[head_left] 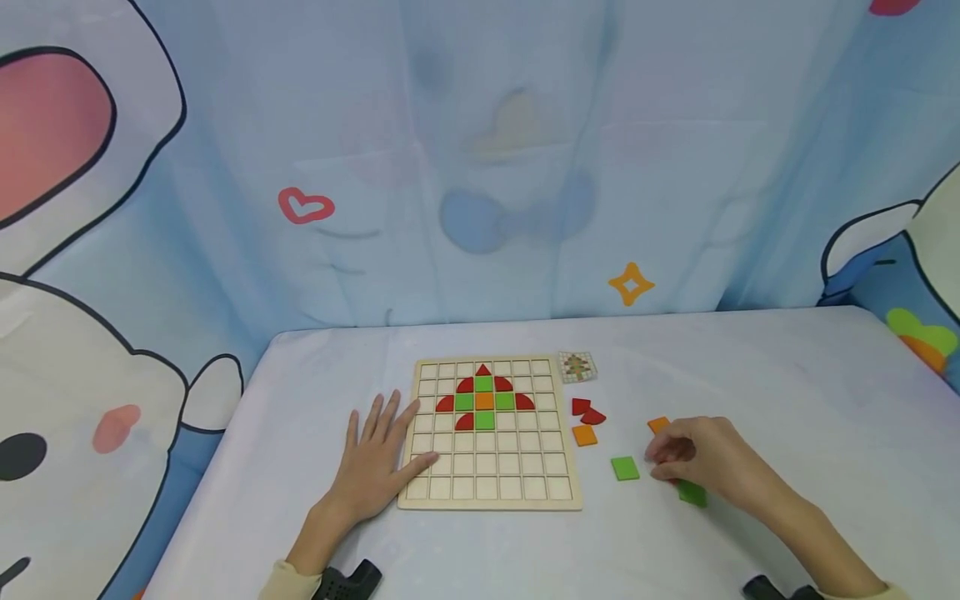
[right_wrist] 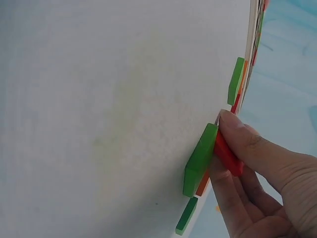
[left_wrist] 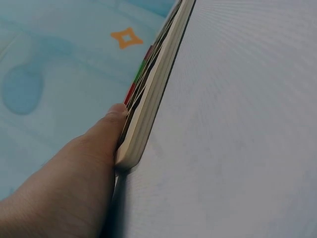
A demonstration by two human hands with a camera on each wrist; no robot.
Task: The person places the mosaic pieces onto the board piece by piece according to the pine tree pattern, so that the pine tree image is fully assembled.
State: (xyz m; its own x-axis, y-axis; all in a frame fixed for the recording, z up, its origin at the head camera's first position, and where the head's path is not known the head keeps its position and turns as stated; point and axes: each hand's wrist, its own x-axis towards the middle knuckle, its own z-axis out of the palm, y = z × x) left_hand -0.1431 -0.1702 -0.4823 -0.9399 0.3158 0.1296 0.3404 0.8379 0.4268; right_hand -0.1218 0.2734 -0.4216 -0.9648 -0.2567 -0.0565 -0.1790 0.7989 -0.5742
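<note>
A wooden grid board (head_left: 495, 490) lies on the table, with red, green and orange tiles set in its upper half. Flat along its left edge, my left hand (head_left: 375, 471) rests with fingers spread and the thumb on the grid; the left wrist view shows the thumb (left_wrist: 106, 134) against the board's side. To the right of the board my right hand (head_left: 708, 457) pinches a red tile (right_wrist: 228, 152) between thumb and fingers. Just under that hand lies a green tile (head_left: 692, 493), and an orange tile (head_left: 657, 424) shows beyond its fingertips.
Between board and right hand lie two red pieces (head_left: 581, 406), an orange square (head_left: 585, 435) and a green square (head_left: 625, 468). A small pattern card (head_left: 577, 367) sits by the board's upper right corner. A printed blue curtain (head_left: 510, 167) hangs behind the white table (head_left: 322, 367).
</note>
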